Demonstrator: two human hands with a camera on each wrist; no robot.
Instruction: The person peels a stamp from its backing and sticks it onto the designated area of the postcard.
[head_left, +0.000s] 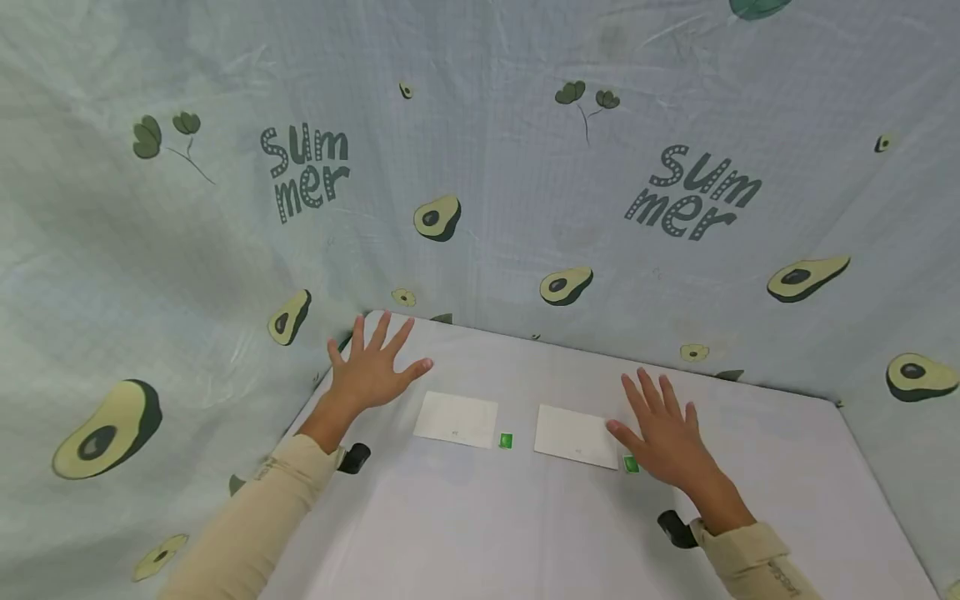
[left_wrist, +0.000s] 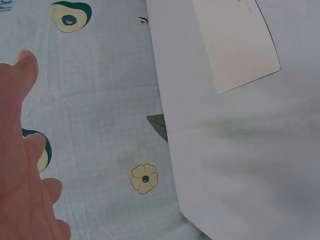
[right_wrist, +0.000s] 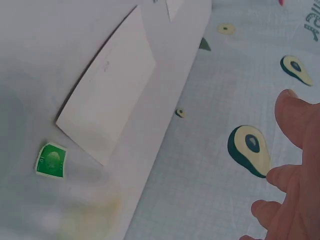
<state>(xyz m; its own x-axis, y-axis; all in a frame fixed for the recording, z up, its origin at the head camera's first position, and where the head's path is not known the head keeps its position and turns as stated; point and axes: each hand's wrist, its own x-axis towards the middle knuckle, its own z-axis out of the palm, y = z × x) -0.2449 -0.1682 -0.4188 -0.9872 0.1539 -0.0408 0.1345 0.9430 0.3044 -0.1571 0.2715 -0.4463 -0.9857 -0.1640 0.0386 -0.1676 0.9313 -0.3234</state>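
My left hand [head_left: 367, 375] is spread over the far left part of the white table, fingers straight and nothing in it. Right of it lies a white envelope [head_left: 456, 419], with a small green stamp [head_left: 506, 441] beside its right edge. A second white envelope [head_left: 574, 436] lies farther right, and another green stamp [right_wrist: 51, 160] sits near its corner. My right hand [head_left: 663, 437] hovers by that envelope, also spread and holding nothing; its thumb overlaps the envelope's right edge in the head view.
The white tabletop [head_left: 465, 533] meets a pale curtain [head_left: 495, 150] printed with avocados and lettering at the back and sides. A black wrist camera [head_left: 354, 458] is worn at the left wrist, and another black camera [head_left: 677, 529] at the right.
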